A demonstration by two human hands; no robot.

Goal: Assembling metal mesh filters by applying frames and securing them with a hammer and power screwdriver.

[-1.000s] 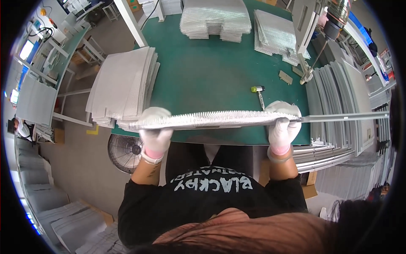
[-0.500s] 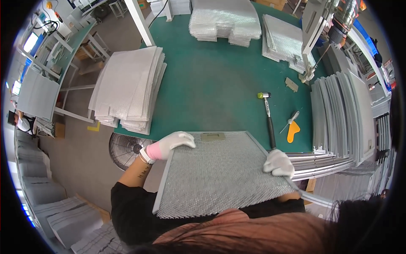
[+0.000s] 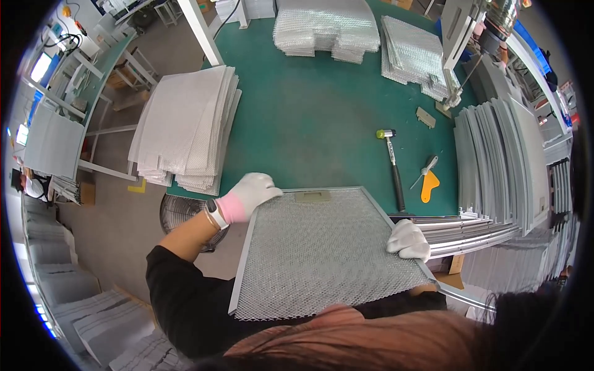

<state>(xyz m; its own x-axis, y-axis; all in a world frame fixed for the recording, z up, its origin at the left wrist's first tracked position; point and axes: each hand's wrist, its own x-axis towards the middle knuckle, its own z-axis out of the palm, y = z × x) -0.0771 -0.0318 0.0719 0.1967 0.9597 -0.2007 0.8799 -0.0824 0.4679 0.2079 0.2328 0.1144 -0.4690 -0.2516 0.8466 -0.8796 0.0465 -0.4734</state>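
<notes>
A metal mesh filter panel (image 3: 328, 253) with a thin grey frame lies tilted in front of me, its far edge at the bench's front edge. A small olive-grey latch plate (image 3: 313, 196) is set in that far edge. The mesh's near edge looks jagged, with no frame showing along it. My left hand (image 3: 252, 193), in a white glove with a pink cuff, is closed over the far left corner; its thumb is hidden. On the right side, my right hand (image 3: 409, 240), white-gloved too, grips the frame with curled fingers.
On the green bench (image 3: 297, 123) lie a mallet (image 3: 395, 170), a screwdriver (image 3: 426, 170), an orange scraper (image 3: 429, 185) and a loose plate (image 3: 426, 117). Mesh sheets (image 3: 182, 123) are stacked left, with more at the back. Grey panels (image 3: 495, 164) stand right. A floor fan (image 3: 176, 213) sits lower left.
My left hand has moved slightly up and away along the panel's corner. The panel's left edge has shifted a little to the right. My right hand keeps its hold.
</notes>
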